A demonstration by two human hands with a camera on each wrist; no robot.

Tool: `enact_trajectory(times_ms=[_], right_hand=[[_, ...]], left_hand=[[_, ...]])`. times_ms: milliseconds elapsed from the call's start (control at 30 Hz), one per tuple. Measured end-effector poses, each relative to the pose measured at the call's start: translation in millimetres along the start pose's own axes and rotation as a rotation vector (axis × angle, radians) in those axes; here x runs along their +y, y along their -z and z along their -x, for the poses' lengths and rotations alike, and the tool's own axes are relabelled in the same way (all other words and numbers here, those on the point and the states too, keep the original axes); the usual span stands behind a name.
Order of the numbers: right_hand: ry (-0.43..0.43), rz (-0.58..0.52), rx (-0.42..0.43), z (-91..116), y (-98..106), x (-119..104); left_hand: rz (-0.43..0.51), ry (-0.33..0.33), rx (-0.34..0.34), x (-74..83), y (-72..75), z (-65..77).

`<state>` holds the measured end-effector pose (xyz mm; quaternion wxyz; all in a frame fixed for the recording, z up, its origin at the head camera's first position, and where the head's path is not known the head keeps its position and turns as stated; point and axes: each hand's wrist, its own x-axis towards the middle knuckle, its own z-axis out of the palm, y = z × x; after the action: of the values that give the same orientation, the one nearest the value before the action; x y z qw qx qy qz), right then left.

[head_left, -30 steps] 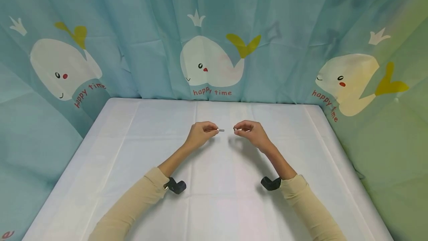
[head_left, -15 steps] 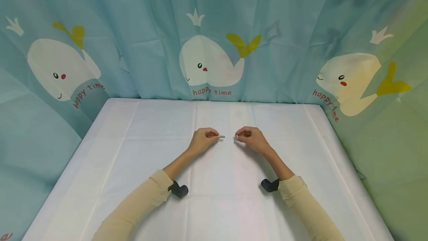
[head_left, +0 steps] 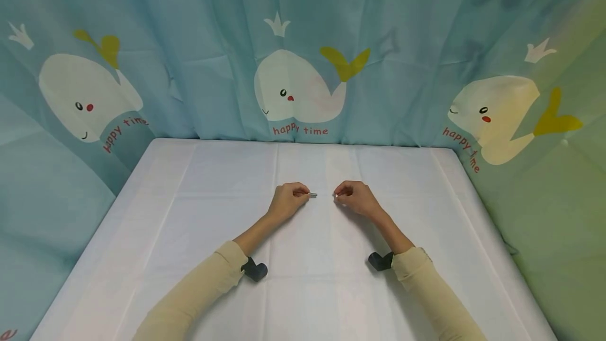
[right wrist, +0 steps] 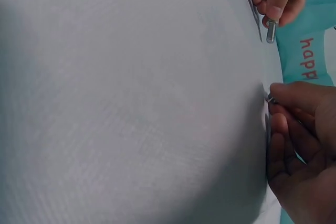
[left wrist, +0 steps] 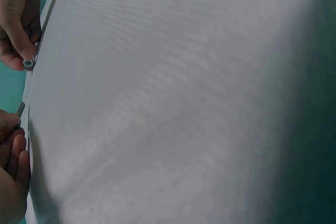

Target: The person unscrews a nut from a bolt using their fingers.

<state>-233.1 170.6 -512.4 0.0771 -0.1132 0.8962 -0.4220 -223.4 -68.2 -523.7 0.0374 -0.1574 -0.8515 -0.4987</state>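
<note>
Above the white table, my left hand (head_left: pixel 290 200) pinches a small metal bolt (head_left: pixel 313 194) between thumb and fingers, its shank pointing right. The right wrist view shows that bolt (right wrist: pixel 271 32) closer, silver and sticking out past the thumb. Facing it across a short gap, my right hand (head_left: pixel 359 197) pinches a small metal nut (head_left: pixel 336 195) at its fingertips. From the left wrist view the nut (left wrist: pixel 28 64) appears as a ring with its hole visible. Bolt and nut are apart. Fingers cover the bolt's head and part of the nut.
The white table (head_left: pixel 303 299) spreads under both arms, its far edge against a blue curtain (head_left: pixel 203 67) printed with whales. Black wrist devices (head_left: pixel 255 270) sit at both sleeve cuffs. A green curtain side (head_left: pixel 558 214) hangs at the right.
Both hands have come slightly nearer the body and lower in the head view, mostly in the first half second. The bolt and the nut stay pinched, with a gap between them.
</note>
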Motion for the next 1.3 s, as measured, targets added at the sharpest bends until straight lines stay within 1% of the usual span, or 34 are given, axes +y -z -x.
enact_trajectory(times_ms=[200,367,500,567,700,833,1033,1133,1300], right_hand=[[0.078,0.069,0.016,-1,-2,-5],[0.081,0.114,0.030,-3,-4,-8],[0.089,0.155,0.038,-4,-7,-9],[0.100,0.168,0.039,-4,-7,-9],[0.118,0.172,0.042,-3,-9,-9],[0.129,0.182,0.042,-3,-9,-9],[0.111,0.177,0.022,-4,-7,-10],[0.099,0.154,0.023,-4,-4,-10],[0.064,0.089,0.048,-2,2,-5]], left_hand=[[-0.060,-0.022,-0.010,1.1,1.4,-1.6],[-0.092,-0.043,-0.008,-1.5,1.9,-3.4],[-0.096,-0.061,-0.005,-4.2,2.3,-4.6],[-0.097,-0.055,-0.007,-5.2,2.4,-5.0],[-0.101,-0.047,-0.006,-6.5,2.4,-5.3],[-0.099,-0.053,-0.005,-6.7,1.8,-6.0],[-0.096,-0.074,0.004,-7.2,1.0,-6.0],[-0.089,-0.082,0.015,-7.4,0.3,-5.4],[-0.067,-0.083,0.022,-8.4,0.3,-4.9]])
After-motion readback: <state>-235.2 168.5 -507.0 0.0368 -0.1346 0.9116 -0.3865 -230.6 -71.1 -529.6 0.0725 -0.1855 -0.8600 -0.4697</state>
